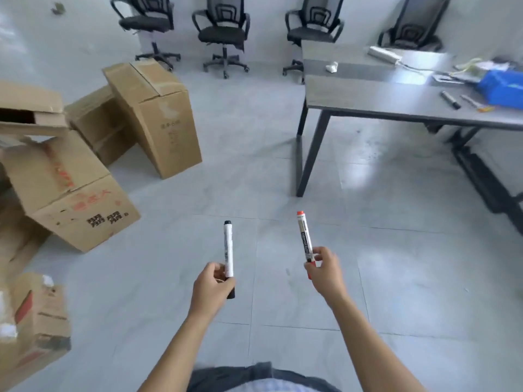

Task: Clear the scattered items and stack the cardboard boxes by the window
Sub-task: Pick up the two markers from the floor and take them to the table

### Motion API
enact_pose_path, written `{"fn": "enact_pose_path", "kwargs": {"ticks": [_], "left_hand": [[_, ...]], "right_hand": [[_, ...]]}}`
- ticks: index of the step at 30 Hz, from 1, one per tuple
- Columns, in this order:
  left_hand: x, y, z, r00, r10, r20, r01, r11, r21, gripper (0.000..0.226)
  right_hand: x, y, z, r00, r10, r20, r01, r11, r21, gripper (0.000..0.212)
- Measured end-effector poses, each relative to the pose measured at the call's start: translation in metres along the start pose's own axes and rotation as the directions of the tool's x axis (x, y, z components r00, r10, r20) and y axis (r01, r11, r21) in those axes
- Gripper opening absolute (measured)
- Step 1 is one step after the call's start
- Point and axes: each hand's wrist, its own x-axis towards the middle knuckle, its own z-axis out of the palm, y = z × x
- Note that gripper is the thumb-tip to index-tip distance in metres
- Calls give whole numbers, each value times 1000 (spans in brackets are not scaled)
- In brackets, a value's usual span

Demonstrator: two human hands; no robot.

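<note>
Here, left hand (212, 284) fingers grip black marker (228, 250) upright, right hand (325, 268) fingers pinch red marker (305, 239), tip tilted left

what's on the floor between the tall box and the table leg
Nothing: in the head view, the grey tile floor between the tall cardboard box and the table leg is bare.

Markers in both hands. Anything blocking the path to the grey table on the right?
Nothing visible. Bare floor runs from the left hand with the black marker and the right hand with the red marker to the table. The cardboard boxes sit off to the left, the chairs by the far wall.
</note>
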Motion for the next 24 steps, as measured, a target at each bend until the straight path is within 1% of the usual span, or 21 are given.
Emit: {"fn": "enact_pose_path", "kwargs": {"ticks": [3,6,9,13,18,20,24], "left_hand": [[14,32,36,997,67,34,-67,998,-1,12],[34,60,72,991,119,68,-118,993,-21,14],[52,70,112,990,92,106,-88,995,-41,18],[86,95,166,985,59,165,-48,996,-69,19],[144,171,246,961,130,243,-105,988,-115,20],[160,204,279,948,145,285,-108,984,-142,20],[176,239,345,930,75,361,-20,988,-155,19]], "right_hand": [[10,22,-38,995,61,-76,-58,998,31,21],[22,43,-60,985,137,-107,-129,988,81,19],[39,57,-75,972,193,-134,-179,978,111,19],[78,65,-109,950,232,-211,-213,971,110,21],[147,61,-169,901,287,-325,-261,957,124,20],[170,57,-191,878,304,-370,-268,952,146,20],[198,63,-224,844,344,-411,-283,937,203,21]]}}
